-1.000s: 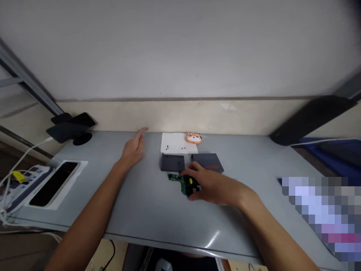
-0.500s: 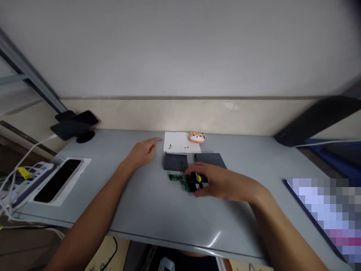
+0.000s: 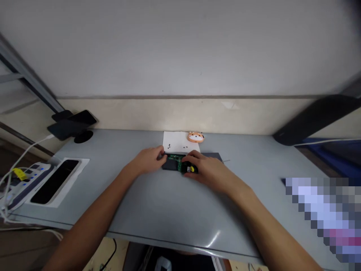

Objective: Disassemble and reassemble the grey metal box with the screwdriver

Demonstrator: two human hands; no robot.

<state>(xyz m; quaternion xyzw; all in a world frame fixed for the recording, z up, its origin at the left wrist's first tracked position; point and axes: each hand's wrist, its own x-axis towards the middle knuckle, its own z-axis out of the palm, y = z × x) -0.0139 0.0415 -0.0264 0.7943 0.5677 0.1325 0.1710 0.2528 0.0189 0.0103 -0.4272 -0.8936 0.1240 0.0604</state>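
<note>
While the left hand pinches the left end of the case, toward the table's back edge, the right hand grasps the board by its right end — long axis left to right, over the case. Fingers partly hide both; whether they touch is unclear.

On the worktop, the paper lies behind the circuit board. The small screws and, at its right, the animal-face case are on this paper. The power strip is at far left.
</note>
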